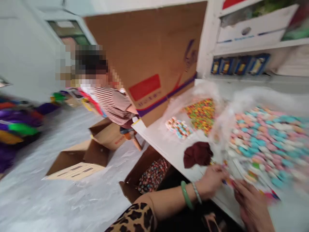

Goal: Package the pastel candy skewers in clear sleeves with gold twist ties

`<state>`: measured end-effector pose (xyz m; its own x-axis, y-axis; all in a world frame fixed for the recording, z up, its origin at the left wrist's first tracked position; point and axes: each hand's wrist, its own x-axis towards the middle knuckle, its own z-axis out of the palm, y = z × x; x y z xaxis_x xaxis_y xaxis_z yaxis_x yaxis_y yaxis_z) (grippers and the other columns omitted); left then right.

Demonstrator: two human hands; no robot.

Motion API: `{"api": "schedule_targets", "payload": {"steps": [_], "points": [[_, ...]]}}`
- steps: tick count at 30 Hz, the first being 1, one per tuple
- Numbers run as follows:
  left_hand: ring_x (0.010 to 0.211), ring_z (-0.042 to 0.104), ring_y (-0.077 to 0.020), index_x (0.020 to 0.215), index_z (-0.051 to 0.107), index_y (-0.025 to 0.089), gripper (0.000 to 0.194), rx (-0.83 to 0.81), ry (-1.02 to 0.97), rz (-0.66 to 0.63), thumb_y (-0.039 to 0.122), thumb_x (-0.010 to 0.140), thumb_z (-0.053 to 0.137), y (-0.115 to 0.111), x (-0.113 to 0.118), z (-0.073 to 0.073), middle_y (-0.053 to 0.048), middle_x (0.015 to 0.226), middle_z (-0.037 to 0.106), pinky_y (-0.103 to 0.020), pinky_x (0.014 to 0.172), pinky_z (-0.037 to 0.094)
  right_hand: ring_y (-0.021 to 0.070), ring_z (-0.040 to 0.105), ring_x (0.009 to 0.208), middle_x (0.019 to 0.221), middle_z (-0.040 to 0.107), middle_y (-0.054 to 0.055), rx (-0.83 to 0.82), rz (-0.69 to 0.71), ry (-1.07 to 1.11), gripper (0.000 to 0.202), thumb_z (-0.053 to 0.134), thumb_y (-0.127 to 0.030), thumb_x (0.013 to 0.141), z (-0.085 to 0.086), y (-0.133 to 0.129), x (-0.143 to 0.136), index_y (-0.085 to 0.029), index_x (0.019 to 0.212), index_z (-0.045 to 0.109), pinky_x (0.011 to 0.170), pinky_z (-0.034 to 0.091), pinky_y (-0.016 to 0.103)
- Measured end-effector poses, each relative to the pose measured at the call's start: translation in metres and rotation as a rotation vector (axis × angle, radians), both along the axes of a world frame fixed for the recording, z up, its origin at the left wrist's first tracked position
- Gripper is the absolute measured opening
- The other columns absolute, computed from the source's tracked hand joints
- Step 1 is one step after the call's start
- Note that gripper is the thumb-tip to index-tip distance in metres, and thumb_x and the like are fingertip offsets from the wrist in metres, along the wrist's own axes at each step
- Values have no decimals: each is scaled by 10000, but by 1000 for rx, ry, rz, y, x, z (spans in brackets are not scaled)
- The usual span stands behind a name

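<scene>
a pale, marbled floor (79,129) lies beside a white table (159,137), shelves (256,50) and pale walls (21,48).

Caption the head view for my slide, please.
Left hand and right hand at a small, blurred multicoloured item beside pink, blue and white pieces on a white table.

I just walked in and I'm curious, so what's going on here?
Both the left hand and right hand are at a small colorful item, too blurred to identify, over the white table. Pastel candy-like pieces lie beside them in clear plastic. Another person in stripes sits beyond the cardboard panel.
</scene>
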<state>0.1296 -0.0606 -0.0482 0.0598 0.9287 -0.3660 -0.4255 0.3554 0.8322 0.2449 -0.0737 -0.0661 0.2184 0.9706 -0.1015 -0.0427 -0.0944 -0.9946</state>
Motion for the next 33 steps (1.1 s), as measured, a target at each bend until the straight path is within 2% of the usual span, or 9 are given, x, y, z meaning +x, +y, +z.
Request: {"api": "schedule_targets", "payload": {"steps": [4,7,12,20,23,27,29,31,33], "points": [[489,423,-71,719,631,149,294,-112,22,-54,298,532,802,2,-20,14,42,574,543,-221,505,319,69,291,413,451,409,-57,-232,13,146,284,760,-396,522,12,-9,-9,-179,584,587,405,197,228],[533,517,-96,796,669,136,366,-121,-20,-62,372,563,825,18,-31,14,-7,672,641,-224,511,377,72,295,462,464,421,-60,-211,53,103,245,715,-366,540,18,-8,-8,-180,549,555,461,222,236],[537,559,-115,700,653,119,422,-151,-32,26,334,440,907,23,-36,16,-13,606,645,-246,549,456,71,267,483,485,453,-61,-216,147,145,227,682,-362,591,22,-14,-6,-180,565,548,487,210,244],[517,515,-91,664,636,118,449,-88,63,50,499,555,846,28,-45,7,-8,589,613,-219,503,399,77,318,508,515,487,-58,-230,192,165,260,709,-377,576,24,-16,-9,-182,582,536,504,240,240],[514,504,-89,682,651,123,387,-86,103,47,447,588,840,33,-51,6,-2,597,609,-211,478,374,90,370,526,517,492,-54,-226,186,180,240,704,-359,572,24,-16,-8,-185,574,539,525,281,244],[551,535,-96,744,663,140,334,-130,19,179,374,595,850,34,-52,8,-2,646,638,-211,509,410,105,434,563,571,554,-36,-186,208,169,214,693,-355,602,19,-17,-11,-179,609,572,566,332,251],[567,566,-111,833,679,156,398,-181,-45,123,493,656,794,32,-51,11,-26,718,674,-224,517,435,109,441,571,581,563,-33,-152,171,133,211,684,-354,615,17,-15,-11,-180,605,566,577,342,252],[541,578,-123,894,685,164,492,-242,-43,-41,612,695,716,27,-49,15,-50,749,688,-236,490,435,108,424,560,555,532,-42,-131,113,81,216,677,-356,621,16,-13,-8,-186,588,548,573,338,253],[522,585,-131,905,691,152,496,-273,3,-212,591,680,742,22,-46,18,-62,756,691,-241,476,435,111,417,559,544,512,-47,-117,88,25,211,667,-357,630,16,-11,-5,-191,587,544,577,338,255]]}}
